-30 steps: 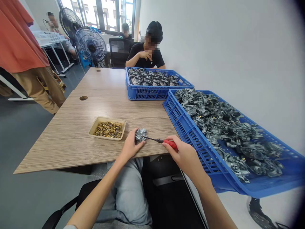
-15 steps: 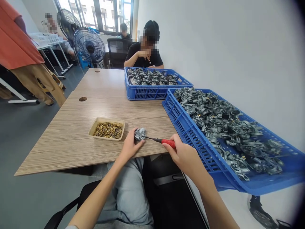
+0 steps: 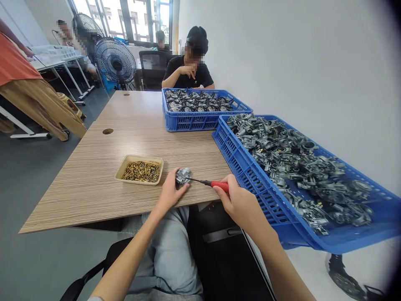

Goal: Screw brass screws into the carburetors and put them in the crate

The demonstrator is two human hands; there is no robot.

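Note:
Near the table's front edge, my left hand grips a small grey cast-metal part, which looks like a carburetor body. My right hand is wrapped round the red handle of a screwdriver. The screwdriver's thin dark shaft points left, and its tip meets the right side of the metal part; the exact contact spot is too small to make out. Just left of my left hand is a cream plastic tub filled with small brass-coloured pieces.
A blue crate heaped with similar metal parts stands close beside my right hand. Behind it, another blue crate holds darker assemblies. A person in black sits at the far end of the wood-grain table. Fans stand at back left.
Both hands keep their grips, with the screwdriver tip still at the metal part. The view has shifted slightly. At the left, the person in orange has moved a little further left.

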